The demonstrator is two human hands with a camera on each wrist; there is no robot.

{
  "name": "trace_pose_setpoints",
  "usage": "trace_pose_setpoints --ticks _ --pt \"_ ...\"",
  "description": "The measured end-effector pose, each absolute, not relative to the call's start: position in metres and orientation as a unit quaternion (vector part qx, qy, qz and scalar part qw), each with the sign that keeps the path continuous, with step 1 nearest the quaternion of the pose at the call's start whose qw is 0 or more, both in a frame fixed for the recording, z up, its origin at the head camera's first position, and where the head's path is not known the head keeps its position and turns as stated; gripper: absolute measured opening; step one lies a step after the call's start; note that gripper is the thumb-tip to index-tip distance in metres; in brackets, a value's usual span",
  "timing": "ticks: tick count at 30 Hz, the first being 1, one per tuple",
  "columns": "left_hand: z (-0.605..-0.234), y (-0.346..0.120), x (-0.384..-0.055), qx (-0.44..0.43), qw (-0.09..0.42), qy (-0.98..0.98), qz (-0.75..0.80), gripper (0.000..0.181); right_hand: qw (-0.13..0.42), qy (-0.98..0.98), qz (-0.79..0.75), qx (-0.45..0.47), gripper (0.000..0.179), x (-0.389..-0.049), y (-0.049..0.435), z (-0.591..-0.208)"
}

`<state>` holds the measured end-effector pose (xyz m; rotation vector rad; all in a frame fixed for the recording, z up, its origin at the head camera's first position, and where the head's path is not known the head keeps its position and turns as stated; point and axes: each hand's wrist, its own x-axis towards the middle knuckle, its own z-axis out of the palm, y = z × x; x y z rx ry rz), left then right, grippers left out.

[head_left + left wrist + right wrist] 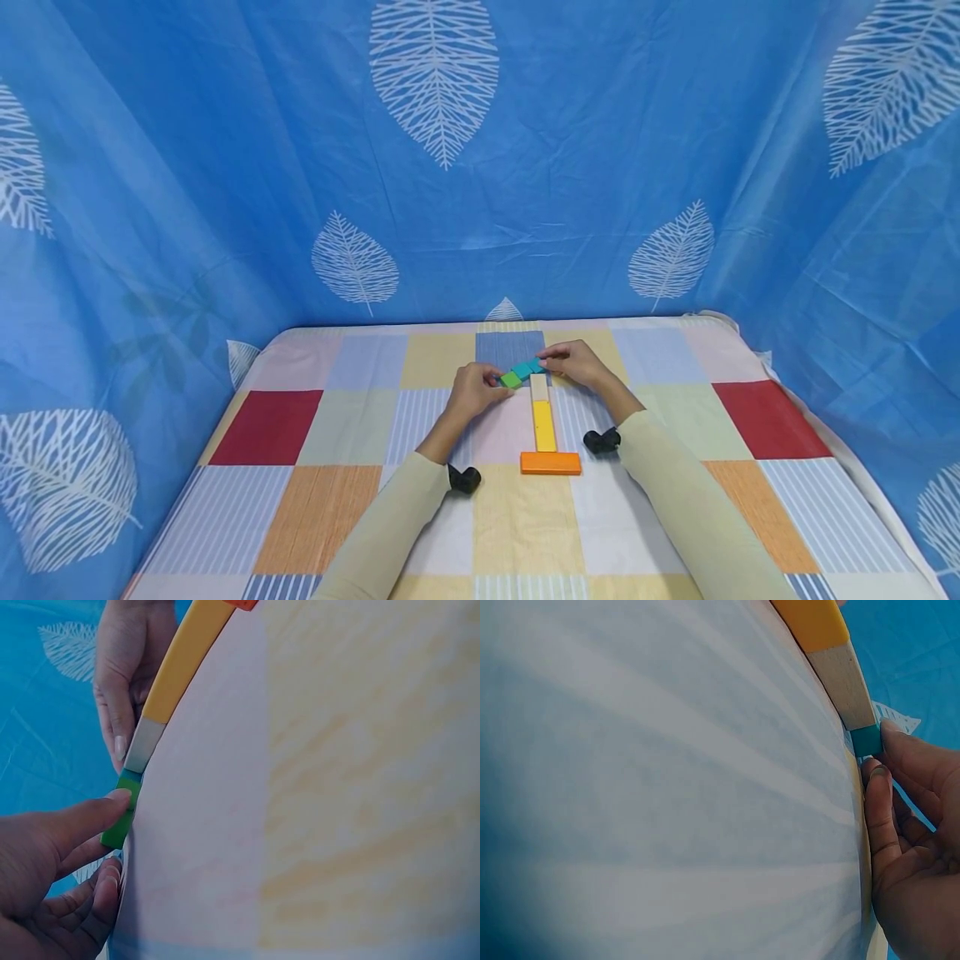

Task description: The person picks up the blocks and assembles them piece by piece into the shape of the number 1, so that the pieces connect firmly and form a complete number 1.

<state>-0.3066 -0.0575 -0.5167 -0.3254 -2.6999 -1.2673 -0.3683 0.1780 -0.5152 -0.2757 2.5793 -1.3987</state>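
Note:
A slanted row of small blocks lies toward the far side of the table, with a green block [511, 380] at its left end and teal blocks [522, 370] at the right. My left hand [474, 389] pinches the green end between thumb and fingers. At the other end, my right hand [577, 364] holds a teal block [867, 741] with thumb and fingertips. Below the row stands a line made of a bare-wood block [539, 387] and a yellow block [543, 426]. An orange block [551, 463] lies crosswise at its near end.
A patchwork cloth [345, 425] covers the table. Blue leaf-print curtains [525, 208] hang behind it and along both sides. Black wrist devices are strapped on at the left cuff [463, 479] and the right cuff [602, 441].

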Motion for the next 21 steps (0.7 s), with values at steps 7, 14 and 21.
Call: trace_pose_setpoints --ticks 7,14,21 --pt "-0.5155 -0.0571 -0.3073 -0.097 0.057 -0.902 -0.417 0.027 0.096 0.87 -0.474 -0.098 0.03 -0.3681 0.1775 -0.5146" --pt "-0.515 -0.0556 -0.3077 -0.086 0.04 -0.902 -0.421 0.031 0.097 0.871 -0.473 -0.093 0.03 -0.3691 0.179 -0.5172" --pt "-0.5147 -0.0549 -0.307 -0.083 0.039 -0.902 -0.422 0.03 0.096 0.871 -0.474 -0.091 0.029 -0.37 0.1792 -0.5197"
